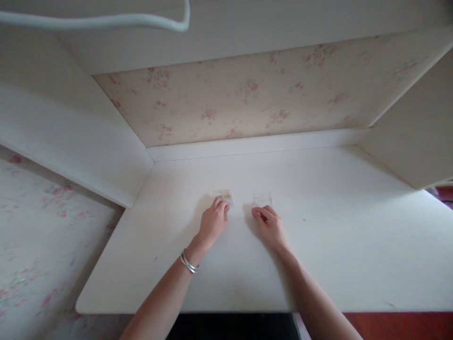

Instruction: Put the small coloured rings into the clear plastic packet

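Observation:
On the white desk stand two small, clear, flat containers side by side. The left clear container [226, 193] has small yellowish and pale bits in it, too small to name. My left hand [214, 219] reaches over its front part with the fingers bent and drawn together at the tips. Whatever those fingertips pinch is hidden. The right clear container [262, 197] looks see-through, with no contents I can make out. At its near edge, my right hand [272, 226] has thumb and forefinger pressed together; anything between them is too small to see.
The white desk [336, 245] has a low back ledge [258, 143] and side panels at left [81, 123] and right [406, 127]. A white cable [106, 21] crosses the upper left. Below the front edge is a dark surface [233, 327].

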Demonstrator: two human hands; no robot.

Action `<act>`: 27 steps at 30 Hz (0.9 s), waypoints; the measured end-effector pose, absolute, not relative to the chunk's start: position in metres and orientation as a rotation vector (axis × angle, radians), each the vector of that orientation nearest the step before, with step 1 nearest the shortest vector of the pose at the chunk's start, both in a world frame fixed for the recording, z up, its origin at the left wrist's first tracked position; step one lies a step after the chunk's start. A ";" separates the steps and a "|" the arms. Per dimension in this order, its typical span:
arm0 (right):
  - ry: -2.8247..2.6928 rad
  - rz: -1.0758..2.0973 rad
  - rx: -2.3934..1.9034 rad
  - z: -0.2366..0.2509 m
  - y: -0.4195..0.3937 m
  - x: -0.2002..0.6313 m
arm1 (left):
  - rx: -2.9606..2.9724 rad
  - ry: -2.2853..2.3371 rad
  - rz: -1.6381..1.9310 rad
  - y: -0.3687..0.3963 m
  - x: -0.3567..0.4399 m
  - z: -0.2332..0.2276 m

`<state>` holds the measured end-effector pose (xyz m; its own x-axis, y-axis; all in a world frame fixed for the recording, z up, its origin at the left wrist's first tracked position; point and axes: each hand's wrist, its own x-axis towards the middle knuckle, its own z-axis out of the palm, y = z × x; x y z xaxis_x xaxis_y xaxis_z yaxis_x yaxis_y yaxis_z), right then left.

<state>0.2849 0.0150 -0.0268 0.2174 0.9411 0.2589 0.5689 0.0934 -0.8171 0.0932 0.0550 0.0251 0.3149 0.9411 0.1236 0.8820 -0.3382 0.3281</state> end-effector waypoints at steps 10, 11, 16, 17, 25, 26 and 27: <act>-1.345 0.528 -1.569 -0.026 0.013 0.286 | 2.340 1.648 0.596 0.075 0.091 0.012; -1.328 0.520 -1.576 -0.026 0.013 0.286 | 2.309 1.654 0.666 0.075 0.087 0.011; -1.277 0.462 -1.631 -0.024 0.013 0.286 | 2.066 1.685 0.906 0.074 0.060 -0.003; -1.281 0.446 -1.650 -0.024 0.013 0.285 | 2.010 1.694 0.912 0.073 0.056 -0.006; -1.472 0.181 -1.934 -0.012 0.027 0.289 | 1.917 1.758 0.838 0.070 0.053 -0.015; -1.506 0.126 -2.000 -0.009 0.032 0.291 | 1.931 1.761 0.831 0.069 0.055 -0.015; -1.539 0.089 -2.070 -0.006 0.036 0.294 | 1.945 1.762 0.822 0.068 0.056 -0.015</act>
